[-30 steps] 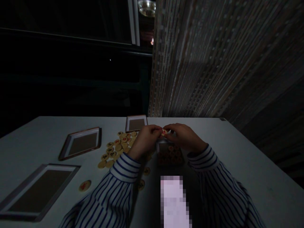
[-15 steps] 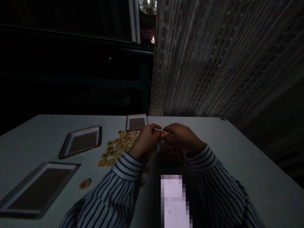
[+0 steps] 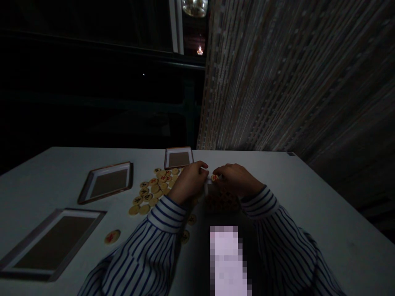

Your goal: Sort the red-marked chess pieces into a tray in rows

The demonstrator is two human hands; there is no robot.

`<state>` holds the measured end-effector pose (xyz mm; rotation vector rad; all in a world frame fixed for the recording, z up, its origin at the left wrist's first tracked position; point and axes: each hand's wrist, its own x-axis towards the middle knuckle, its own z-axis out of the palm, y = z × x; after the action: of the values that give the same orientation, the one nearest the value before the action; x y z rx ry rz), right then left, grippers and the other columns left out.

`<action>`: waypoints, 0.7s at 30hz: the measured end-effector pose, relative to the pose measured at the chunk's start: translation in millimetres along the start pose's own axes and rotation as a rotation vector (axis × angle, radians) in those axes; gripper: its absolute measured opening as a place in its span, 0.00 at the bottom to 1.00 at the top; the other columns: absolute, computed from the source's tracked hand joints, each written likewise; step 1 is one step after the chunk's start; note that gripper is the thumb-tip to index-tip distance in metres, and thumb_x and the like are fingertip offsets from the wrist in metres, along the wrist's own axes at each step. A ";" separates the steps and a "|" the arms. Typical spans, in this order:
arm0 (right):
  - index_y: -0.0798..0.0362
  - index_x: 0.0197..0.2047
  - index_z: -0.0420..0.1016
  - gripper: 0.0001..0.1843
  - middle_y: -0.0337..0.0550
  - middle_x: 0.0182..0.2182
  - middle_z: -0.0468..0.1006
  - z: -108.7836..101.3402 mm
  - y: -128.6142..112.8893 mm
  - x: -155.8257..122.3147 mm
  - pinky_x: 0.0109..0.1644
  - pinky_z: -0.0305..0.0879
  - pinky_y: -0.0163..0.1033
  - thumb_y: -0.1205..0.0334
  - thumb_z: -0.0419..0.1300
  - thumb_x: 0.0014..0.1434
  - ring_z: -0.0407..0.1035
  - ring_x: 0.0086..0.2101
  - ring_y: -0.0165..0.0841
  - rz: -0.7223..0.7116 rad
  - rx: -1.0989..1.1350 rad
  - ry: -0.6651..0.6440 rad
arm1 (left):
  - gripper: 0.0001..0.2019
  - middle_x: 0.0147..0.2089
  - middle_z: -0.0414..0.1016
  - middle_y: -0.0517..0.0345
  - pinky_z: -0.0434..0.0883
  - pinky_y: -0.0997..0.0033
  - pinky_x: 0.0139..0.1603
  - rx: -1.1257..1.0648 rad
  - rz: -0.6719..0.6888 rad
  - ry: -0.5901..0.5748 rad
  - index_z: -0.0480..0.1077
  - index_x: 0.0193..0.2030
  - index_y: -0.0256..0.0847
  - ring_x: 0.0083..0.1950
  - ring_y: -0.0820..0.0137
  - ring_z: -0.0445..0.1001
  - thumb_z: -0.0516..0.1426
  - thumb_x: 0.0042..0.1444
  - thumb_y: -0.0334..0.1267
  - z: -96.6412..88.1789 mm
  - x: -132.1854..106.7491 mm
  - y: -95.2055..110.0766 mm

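Observation:
Low over a shadowed box [image 3: 206,190], my right hand [image 3: 239,179] pinches a round Chinese chess piece [image 3: 214,178] with a red character between thumb and fingertips. My left hand [image 3: 189,181] is just left of that piece, its fingertips a small gap away, thumb and forefinger parted with nothing seen between them. Rows of similar pieces [image 3: 222,201] sit dimly in the box below my hands. Left of my left wrist is a loose spread of Chinese chess pieces [image 3: 155,189], some showing red or black characters, others blank side up. My left forearm covers part of the table beside them.
Shallow framed trays stand on the white table [image 3: 308,197]: one at the back [image 3: 179,158], one at left [image 3: 108,181], one nearer [image 3: 51,246]. A single red-marked piece [image 3: 112,237] lies apart. A pixelated bright patch [image 3: 230,263] is in front; a string curtain [image 3: 262,82] hangs behind.
My hands have parted slightly. The chess piece, earlier between both hands' fingertips, is now in my right hand alone and a little lower.

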<state>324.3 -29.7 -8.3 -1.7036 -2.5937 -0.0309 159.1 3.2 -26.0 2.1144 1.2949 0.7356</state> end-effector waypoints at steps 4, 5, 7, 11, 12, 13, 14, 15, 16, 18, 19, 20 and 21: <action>0.51 0.47 0.72 0.17 0.47 0.41 0.77 7.7 1.9 3.6 0.42 0.59 0.38 0.57 0.49 0.59 0.70 0.42 0.38 -0.009 -0.044 -0.066 | 0.13 0.37 0.76 0.49 0.66 0.70 0.41 0.133 0.039 -0.025 0.70 0.43 0.36 0.40 0.66 0.73 0.50 0.54 0.34 0.0 -1.9 -1.1; 0.51 0.47 0.72 0.17 0.47 0.40 0.78 9.7 2.5 4.2 0.42 0.59 0.38 0.56 0.49 0.59 0.70 0.41 0.38 -0.012 -0.048 -0.078 | 0.13 0.39 0.76 0.48 0.66 0.69 0.42 0.161 0.050 -0.027 0.70 0.43 0.36 0.41 0.65 0.73 0.49 0.54 0.34 0.7 -2.3 -1.7; 0.50 0.45 0.73 0.17 0.47 0.39 0.78 13.8 3.5 5.2 0.41 0.60 0.38 0.56 0.48 0.59 0.71 0.40 0.38 -0.018 -0.053 -0.096 | 0.13 0.41 0.76 0.47 0.65 0.68 0.44 0.219 0.055 -0.036 0.70 0.43 0.36 0.43 0.64 0.73 0.49 0.55 0.35 2.2 -3.2 -2.5; 0.50 0.44 0.73 0.16 0.47 0.38 0.78 21.4 5.2 6.8 0.39 0.60 0.38 0.56 0.49 0.59 0.71 0.39 0.37 -0.019 -0.077 -0.154 | 0.12 0.42 0.76 0.49 0.65 0.66 0.46 0.327 0.013 -0.075 0.71 0.42 0.39 0.46 0.62 0.72 0.49 0.55 0.36 3.4 -5.3 -2.3; 0.50 0.43 0.73 0.16 0.47 0.38 0.78 23.0 5.4 7.3 0.38 0.60 0.38 0.56 0.49 0.59 0.71 0.39 0.37 -0.020 -0.088 -0.169 | 0.12 0.42 0.76 0.49 0.65 0.67 0.46 0.347 0.007 -0.083 0.71 0.42 0.39 0.46 0.62 0.72 0.49 0.55 0.36 3.3 -5.7 -2.2; 0.50 0.43 0.74 0.15 0.47 0.37 0.78 24.4 5.5 7.7 0.38 0.61 0.38 0.57 0.49 0.58 0.72 0.38 0.37 -0.024 -0.098 -0.178 | 0.12 0.42 0.76 0.49 0.65 0.67 0.46 0.361 0.005 -0.092 0.71 0.42 0.40 0.46 0.63 0.72 0.49 0.55 0.36 3.1 -6.0 -2.2; 0.50 0.42 0.74 0.15 0.47 0.37 0.78 25.5 5.5 8.1 0.37 0.61 0.38 0.57 0.48 0.59 0.72 0.38 0.38 -0.030 -0.106 -0.180 | 0.12 0.42 0.76 0.49 0.65 0.67 0.46 0.371 0.006 -0.099 0.71 0.42 0.40 0.46 0.63 0.72 0.49 0.55 0.36 2.9 -6.2 -2.4; 0.50 0.41 0.74 0.15 0.47 0.36 0.78 26.5 5.3 8.5 0.37 0.61 0.38 0.57 0.48 0.59 0.72 0.38 0.38 -0.033 -0.113 -0.180 | 0.12 0.43 0.76 0.49 0.65 0.67 0.46 0.379 0.009 -0.105 0.71 0.42 0.40 0.46 0.63 0.72 0.49 0.55 0.36 2.9 -6.2 -2.9; 0.50 0.41 0.74 0.15 0.47 0.36 0.78 27.3 5.0 8.8 0.37 0.61 0.39 0.58 0.48 0.59 0.72 0.37 0.38 -0.036 -0.117 -0.184 | 0.12 0.43 0.76 0.49 0.65 0.66 0.46 0.385 0.012 -0.111 0.71 0.42 0.40 0.46 0.62 0.72 0.49 0.55 0.36 2.9 -6.1 -3.5; 0.50 0.42 0.74 0.15 0.48 0.36 0.78 28.4 4.3 9.3 0.37 0.61 0.39 0.58 0.49 0.58 0.72 0.38 0.38 -0.045 -0.115 -0.199 | 0.13 0.43 0.75 0.48 0.65 0.66 0.45 0.391 0.014 -0.123 0.70 0.43 0.39 0.46 0.62 0.72 0.48 0.55 0.37 3.4 -5.8 -5.2; 0.50 0.42 0.74 0.15 0.48 0.37 0.78 28.7 3.8 9.3 0.37 0.61 0.39 0.58 0.49 0.58 0.72 0.38 0.38 -0.046 -0.114 -0.206 | 0.13 0.43 0.75 0.48 0.65 0.66 0.45 0.394 0.012 -0.126 0.70 0.43 0.39 0.46 0.61 0.72 0.48 0.55 0.37 3.8 -5.5 -6.1; 0.51 0.42 0.74 0.15 0.48 0.37 0.78 28.9 3.2 9.3 0.38 0.61 0.39 0.58 0.49 0.58 0.72 0.38 0.38 -0.045 -0.111 -0.213 | 0.13 0.43 0.75 0.48 0.66 0.66 0.44 0.396 0.009 -0.129 0.71 0.43 0.40 0.46 0.62 0.72 0.48 0.55 0.37 4.3 -5.2 -7.0; 0.51 0.41 0.74 0.15 0.48 0.37 0.78 28.7 2.6 9.1 0.38 0.61 0.39 0.58 0.49 0.59 0.72 0.38 0.38 -0.045 -0.108 -0.214 | 0.13 0.43 0.75 0.48 0.66 0.67 0.44 0.399 0.007 -0.129 0.71 0.42 0.40 0.46 0.62 0.72 0.48 0.56 0.37 4.8 -5.0 -7.8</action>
<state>322.4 -19.2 -36.7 -1.7739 -2.8323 0.0112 155.8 0.9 -35.7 2.4306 1.4575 0.3544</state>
